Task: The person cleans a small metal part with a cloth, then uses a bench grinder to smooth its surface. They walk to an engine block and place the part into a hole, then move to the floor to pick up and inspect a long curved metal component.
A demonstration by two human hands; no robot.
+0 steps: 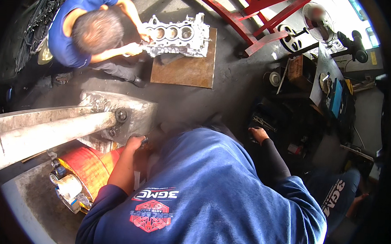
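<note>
— Blue shirt cloth (pixel 219 183), the wearer's own, lies nearest, with a forearm out to each side. What are the hands at?

— The left hand (pixel 133 142) seems to have its fingers curled round a small dark piece (pixel 145 140). What kind of piece cannot be told.

— And the right hand (pixel 259 134)?

— Well across from it, beside some shiny, slender tools (pixel 264 123) in deep shade. Whether its fingers are apart or clamped on something, the view does not show.

— How is such a reach done well?

— Probably with a look to the right first, since the shade blurs one tool into another. A single tool taken by mid-shank should lift cleaner than a bunch.

— Does the left side need care too?

— Likely: a small piece could slip, so a firm, light hold suits. The orange drum (pixel 95 159) sits near that forearm, and the pale, bulky block (pixel 137 112) stands just beyond the hand; a tucked elbow would help.

— Anything farther off?

— A co-worker (pixel 97 32) has both hands at the left end of an engine block (pixel 174 44) on a brown board (pixel 184 76), well apart from these hands.
</note>
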